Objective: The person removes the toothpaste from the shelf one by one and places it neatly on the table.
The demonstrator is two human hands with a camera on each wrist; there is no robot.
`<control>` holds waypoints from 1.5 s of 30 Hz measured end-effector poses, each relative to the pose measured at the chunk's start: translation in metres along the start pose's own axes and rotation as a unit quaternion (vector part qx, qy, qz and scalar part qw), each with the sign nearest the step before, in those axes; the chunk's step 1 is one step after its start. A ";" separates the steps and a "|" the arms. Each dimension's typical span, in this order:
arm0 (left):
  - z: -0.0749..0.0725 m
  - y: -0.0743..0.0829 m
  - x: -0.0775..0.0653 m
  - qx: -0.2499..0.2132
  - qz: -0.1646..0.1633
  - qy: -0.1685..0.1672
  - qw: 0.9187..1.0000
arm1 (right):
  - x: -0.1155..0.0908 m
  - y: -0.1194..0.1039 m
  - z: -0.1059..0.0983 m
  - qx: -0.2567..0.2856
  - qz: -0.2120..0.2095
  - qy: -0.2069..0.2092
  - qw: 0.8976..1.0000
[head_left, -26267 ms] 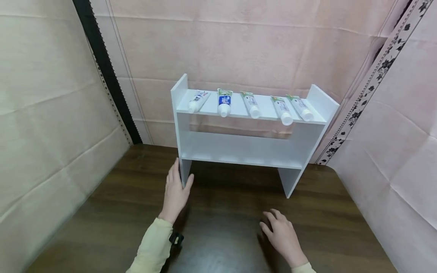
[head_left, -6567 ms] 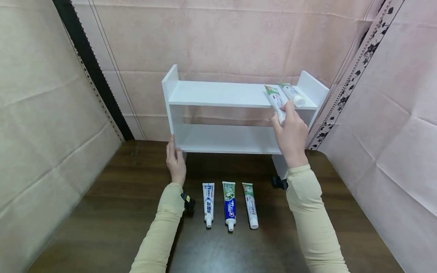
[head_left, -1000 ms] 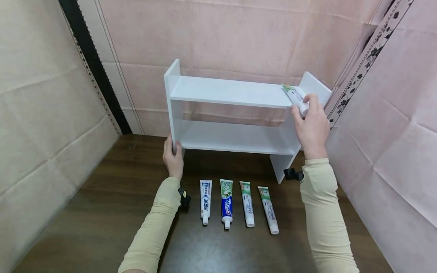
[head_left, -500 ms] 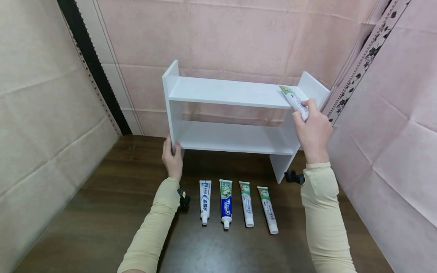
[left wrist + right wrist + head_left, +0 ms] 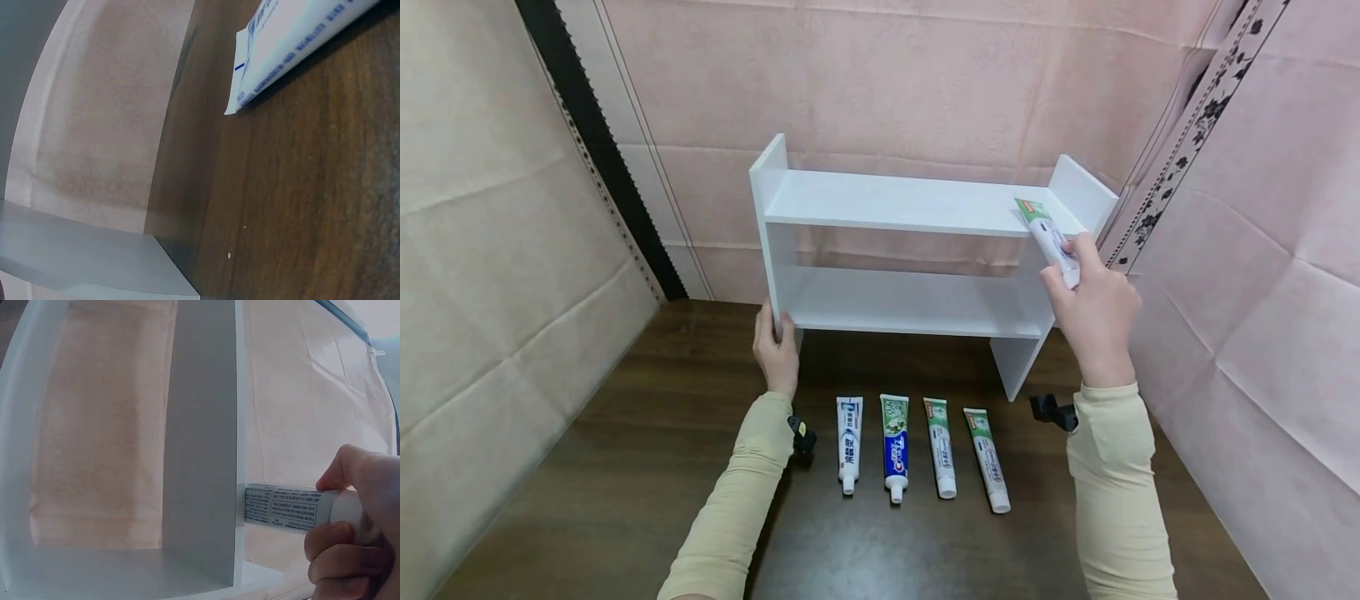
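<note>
My right hand (image 5: 1097, 312) pinches a white-and-green toothpaste tube (image 5: 1047, 237) by its cap end. The tube slopes over the front edge at the right of the white two-tier shelf's (image 5: 895, 200) top board. Printed text on its back shows in the right wrist view. My left hand (image 5: 777, 354) grips the shelf's left side panel, thumb on the inner side. On the table before the shelf lie a white-and-blue tube (image 5: 850, 442), a green-and-blue tube (image 5: 896, 446) and two white-and-green tubes, one straighter (image 5: 941, 450), one slanted (image 5: 988, 462).
The dark wooden table (image 5: 625, 467) carries the shelf near its back. Pale cloth walls (image 5: 1262, 333) enclose it at the left, back and right. In the left wrist view, a tube's flat end (image 5: 294, 50) lies close to the camera.
All the tubes lay on the top board at first; several now lie in a row on the table. In the last second, my right hand drew the last tube forward and down over the board's edge.
</note>
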State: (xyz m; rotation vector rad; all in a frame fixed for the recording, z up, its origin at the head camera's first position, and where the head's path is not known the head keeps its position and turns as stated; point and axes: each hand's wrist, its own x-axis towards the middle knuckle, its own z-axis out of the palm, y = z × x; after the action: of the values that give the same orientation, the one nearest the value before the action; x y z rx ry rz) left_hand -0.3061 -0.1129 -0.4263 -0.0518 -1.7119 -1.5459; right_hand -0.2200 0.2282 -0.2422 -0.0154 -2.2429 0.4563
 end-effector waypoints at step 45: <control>0.007 -0.036 0.007 0.024 0.003 -0.003 1.000 | -0.126 0.065 0.015 -0.007 0.122 -0.072 0.990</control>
State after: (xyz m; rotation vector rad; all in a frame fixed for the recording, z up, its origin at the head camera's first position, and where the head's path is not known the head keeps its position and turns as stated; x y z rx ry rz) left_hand -0.3330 -0.1192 -0.4512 -0.0376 -1.7517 -1.5001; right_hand -0.1574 0.2639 -0.3652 -0.2751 -2.3970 0.5902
